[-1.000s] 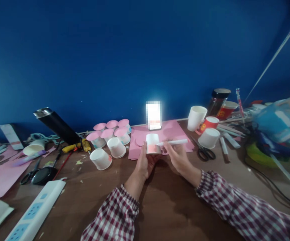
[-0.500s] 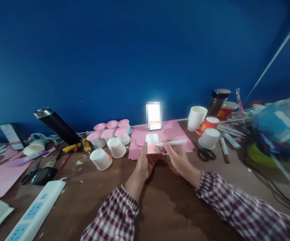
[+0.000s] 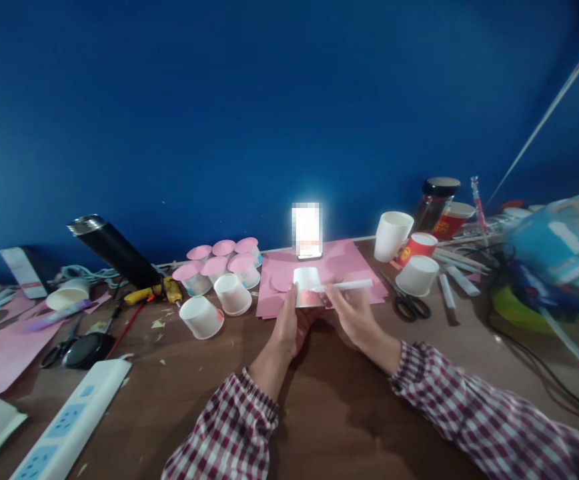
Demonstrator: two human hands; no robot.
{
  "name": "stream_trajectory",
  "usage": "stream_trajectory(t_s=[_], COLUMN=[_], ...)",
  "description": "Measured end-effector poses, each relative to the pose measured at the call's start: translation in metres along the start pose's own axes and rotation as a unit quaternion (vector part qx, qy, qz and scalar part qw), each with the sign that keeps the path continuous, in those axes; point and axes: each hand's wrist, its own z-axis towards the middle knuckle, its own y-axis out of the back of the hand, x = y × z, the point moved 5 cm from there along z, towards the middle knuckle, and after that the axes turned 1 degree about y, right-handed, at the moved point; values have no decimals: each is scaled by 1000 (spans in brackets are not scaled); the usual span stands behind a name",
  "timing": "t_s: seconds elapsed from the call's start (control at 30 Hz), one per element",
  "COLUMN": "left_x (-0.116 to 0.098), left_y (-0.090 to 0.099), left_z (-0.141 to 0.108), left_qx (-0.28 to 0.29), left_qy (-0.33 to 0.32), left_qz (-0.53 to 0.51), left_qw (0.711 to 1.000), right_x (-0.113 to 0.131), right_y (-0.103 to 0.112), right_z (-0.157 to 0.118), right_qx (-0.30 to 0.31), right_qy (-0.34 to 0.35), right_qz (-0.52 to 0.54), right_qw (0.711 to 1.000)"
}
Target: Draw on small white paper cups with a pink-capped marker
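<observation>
Centre: a white paper cup (image 3: 307, 280), with a pale orange-pink patch low on its side, is held just above the near part of the pink sheets (image 3: 342, 257). The fingers of the left hand (image 3: 285, 327) are clamped on the cup, the thumb lying along its left side. The fingers of the right hand (image 3: 357, 317) are closed on a white marker (image 3: 352, 285), which lies nearly level and points left. Its tip is at the right side of the cup; whether it touches cannot be told.

Directly beyond the cup, a phone with a bright, blurred screen (image 3: 307, 230) stands at the far edge of the sheets. To the left are six pink-topped cups (image 3: 243, 265) in a close group and, nearer, two white cups (image 3: 202, 317), the nearer bearing an orange-pink patch.

Farther left, a black flask (image 3: 114, 250) leans at a slant above a yellow tool (image 3: 172, 291); a white power strip (image 3: 72, 420) occupies the near left.

To the right of the sheets are black-handled scissors (image 3: 412, 307), a squat white cup (image 3: 417, 275), a tall white cup (image 3: 393, 237) and a red cup (image 3: 419, 248), with loose pens (image 3: 448, 293) just beyond the scissors to the right. A dark-lidded jar (image 3: 434, 203) stands behind. All rest on the brown bench (image 3: 329, 413), before a blue wall (image 3: 249, 113).
</observation>
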Motion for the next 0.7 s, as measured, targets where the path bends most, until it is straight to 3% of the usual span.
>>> stream_trajectory(t_s=[0.2,0.47,0.7], left_x=[1,-1,-1], left_y=[5,1,4], left_z=[1,0,-1], left_qx=[-31,-5,-29], left_qy=[4,1,5], left_qz=[-4,-4,-15], left_qw=[1000,1000,999], right_x=[6,1,2], right_y=[3,0,0], right_z=[1,-1,0], right_qx=[-20,-2,-2], right_qy=[19,0,-1], right_qz=[-27,-2,-2], right_qw=[999,1000,1000])
